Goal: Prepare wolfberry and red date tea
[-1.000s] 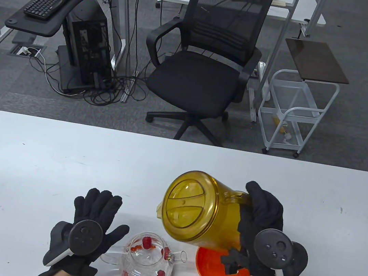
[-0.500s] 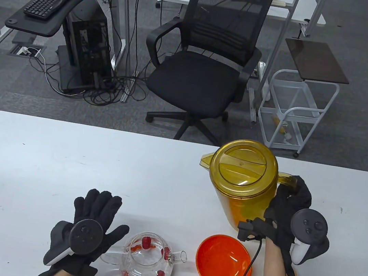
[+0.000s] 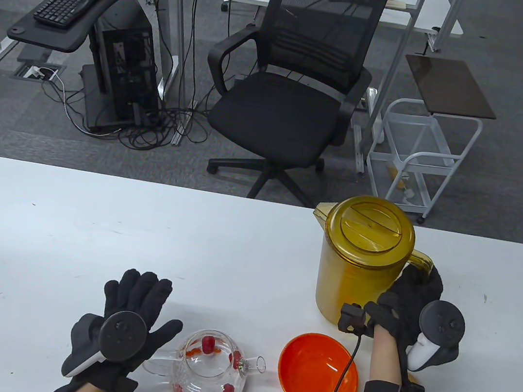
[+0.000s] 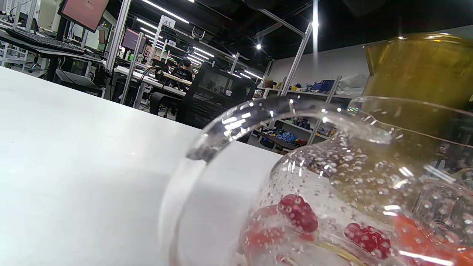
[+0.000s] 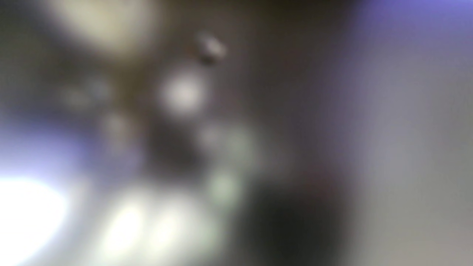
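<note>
A clear glass teapot with red dates and wolfberries in water stands at the table's front edge. In the left wrist view the teapot fills the frame, with dates at the bottom. My left hand lies flat on the table just left of it, fingers spread, holding nothing. An amber lidded pitcher stands upright at the right. My right hand grips its handle from the right side. The pitcher also shows in the left wrist view. The right wrist view is a blur.
An empty orange bowl sits between the teapot and my right forearm, in front of the pitcher. The white table is bare to the left and back. A black office chair stands beyond the far edge.
The pitcher was tilted, lid towards the teapot, beside it over the bowl. My right hand swung it up and back to the right, and it now stands upright. The left hand has not moved.
</note>
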Demonstrator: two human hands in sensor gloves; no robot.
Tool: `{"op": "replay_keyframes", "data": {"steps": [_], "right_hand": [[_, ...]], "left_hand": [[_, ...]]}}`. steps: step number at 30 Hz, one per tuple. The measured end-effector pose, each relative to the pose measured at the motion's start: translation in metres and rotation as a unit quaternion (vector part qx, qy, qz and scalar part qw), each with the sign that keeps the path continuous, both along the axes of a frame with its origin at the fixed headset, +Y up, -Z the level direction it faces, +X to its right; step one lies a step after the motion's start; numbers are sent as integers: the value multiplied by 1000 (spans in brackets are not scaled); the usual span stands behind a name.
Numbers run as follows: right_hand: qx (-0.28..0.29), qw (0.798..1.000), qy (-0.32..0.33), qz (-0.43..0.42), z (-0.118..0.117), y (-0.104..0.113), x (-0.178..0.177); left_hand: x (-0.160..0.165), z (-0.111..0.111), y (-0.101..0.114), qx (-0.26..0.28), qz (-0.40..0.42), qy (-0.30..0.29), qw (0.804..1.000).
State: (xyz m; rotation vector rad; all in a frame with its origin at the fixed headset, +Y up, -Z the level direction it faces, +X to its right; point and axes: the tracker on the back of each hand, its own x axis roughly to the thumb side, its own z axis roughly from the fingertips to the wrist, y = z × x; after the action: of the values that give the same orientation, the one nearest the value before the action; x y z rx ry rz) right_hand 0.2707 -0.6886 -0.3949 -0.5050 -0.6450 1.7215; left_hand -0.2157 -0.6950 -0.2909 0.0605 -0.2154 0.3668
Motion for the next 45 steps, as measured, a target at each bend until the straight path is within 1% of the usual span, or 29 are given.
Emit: {"op": "replay_keyframes", "data": {"steps": [5,13,21,30,35,39,41,43,45], "right_hand": [[-2,1000,-9,-29,-1,-12,3],[-10,997,-20,-67,-2,-21,3],[-8,997,-20,-71,-3,-21,2],[-6,998,-18,-53,-2,-21,0],[-18,1000,-17,-15,2,-19,1],[-42,997,-17,62,9,-11,4],[-57,993,-8,102,14,-6,6],[-83,985,2,150,19,-1,8],[-117,972,9,203,26,3,10]], "left_hand": [[0,0,0,-1,-3,1,1000],[0,0,-1,-4,-4,1,1000],[0,0,-1,-3,-7,0,1000],[1,0,-1,-2,-8,-1,1000],[1,0,-1,-3,-9,-1,1000],[0,0,0,-1,-7,-1,1000],[0,0,-1,-2,-4,-1,1000],[0,0,-1,-3,-4,-1,1000],[0,0,-1,-3,-4,-1,1000]]}}
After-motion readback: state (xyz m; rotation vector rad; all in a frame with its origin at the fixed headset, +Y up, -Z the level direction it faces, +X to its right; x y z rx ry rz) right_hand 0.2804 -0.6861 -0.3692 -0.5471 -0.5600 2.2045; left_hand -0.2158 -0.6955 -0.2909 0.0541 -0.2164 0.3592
